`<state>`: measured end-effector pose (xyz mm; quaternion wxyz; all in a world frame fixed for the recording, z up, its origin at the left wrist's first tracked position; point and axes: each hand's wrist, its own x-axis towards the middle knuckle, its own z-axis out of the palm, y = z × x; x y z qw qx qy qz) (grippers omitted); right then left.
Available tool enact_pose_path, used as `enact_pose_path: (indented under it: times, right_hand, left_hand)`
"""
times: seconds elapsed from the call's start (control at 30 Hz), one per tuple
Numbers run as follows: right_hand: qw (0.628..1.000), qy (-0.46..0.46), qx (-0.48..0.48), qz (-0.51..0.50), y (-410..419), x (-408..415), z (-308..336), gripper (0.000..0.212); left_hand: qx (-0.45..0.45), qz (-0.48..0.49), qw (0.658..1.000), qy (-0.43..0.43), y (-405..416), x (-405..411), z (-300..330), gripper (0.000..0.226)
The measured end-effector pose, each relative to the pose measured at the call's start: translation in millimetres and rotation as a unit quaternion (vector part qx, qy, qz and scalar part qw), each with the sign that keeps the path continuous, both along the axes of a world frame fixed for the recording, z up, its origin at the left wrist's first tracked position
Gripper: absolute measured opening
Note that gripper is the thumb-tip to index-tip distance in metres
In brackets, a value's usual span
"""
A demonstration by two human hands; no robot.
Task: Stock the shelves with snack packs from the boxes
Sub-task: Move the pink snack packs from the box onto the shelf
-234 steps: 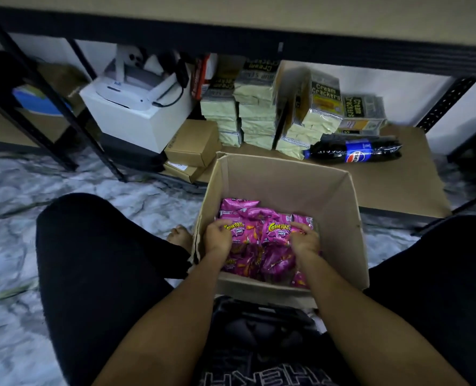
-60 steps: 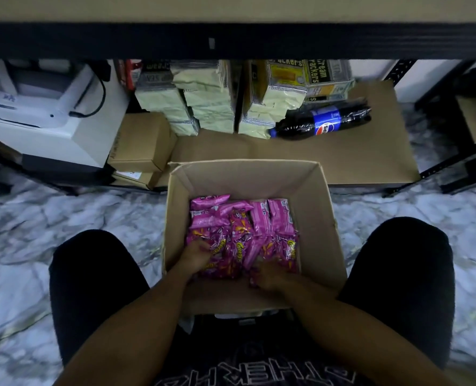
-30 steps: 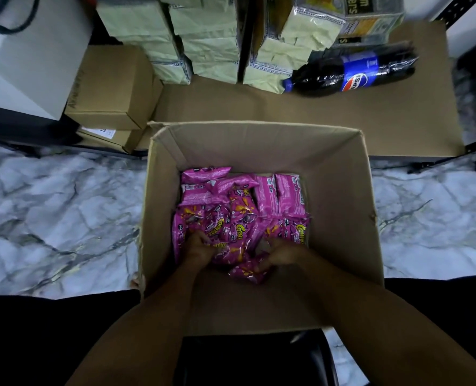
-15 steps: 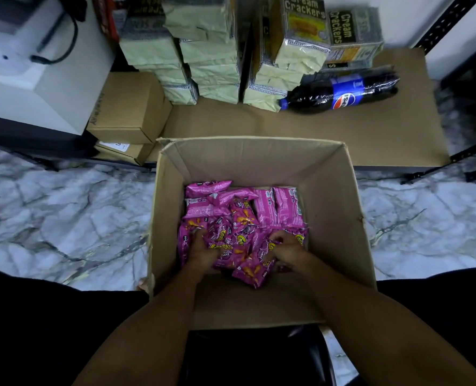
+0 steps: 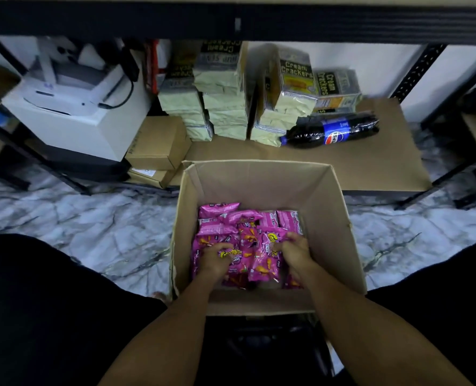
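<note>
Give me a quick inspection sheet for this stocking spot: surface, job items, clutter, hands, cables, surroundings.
Surface: brown board bottom shelf, partly bare.
Job's things: pink foil snack packs heaped inside open brown cardboard box on the floor.
Clutter: lying dark cola bottle; stacked pale cream cracker packs; small closed cardboard boxes.
Grippers: left hand and right hand both grip packs.
Cables: black cable on white machine.
Surroundings: grey marble floor.

Dim, bluish light with deep shadow at the lower corners, soft blur throughout, and wide-angle bending at the edges.
</note>
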<state>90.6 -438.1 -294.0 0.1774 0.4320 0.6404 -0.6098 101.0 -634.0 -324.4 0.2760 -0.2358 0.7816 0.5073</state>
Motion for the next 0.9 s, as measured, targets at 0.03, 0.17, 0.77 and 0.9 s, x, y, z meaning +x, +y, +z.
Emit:
enact_pose_path:
  times: [0.03,0.17,0.77,0.9]
  right_hand:
    - [1.000,0.014,-0.004,0.020,-4,0,4,0.058]
    - [0.987,0.061,0.020,0.145,-18,7,21,0.072]
    - [0.950,0.101,0.176,0.239,-15,47,47,0.055]
    - [0.964,0.111,0.138,0.197,-23,21,43,0.054]
  left_hand:
    - [0.005,0.002,1.000,0.008,-1,0,3,0.026]
    - [0.029,0.075,0.996,0.023,-8,1,22,0.022]
    - [0.053,0.153,0.985,0.054,-10,26,76,0.041]
    - [0.034,0.157,0.985,0.059,-4,13,72,0.041]
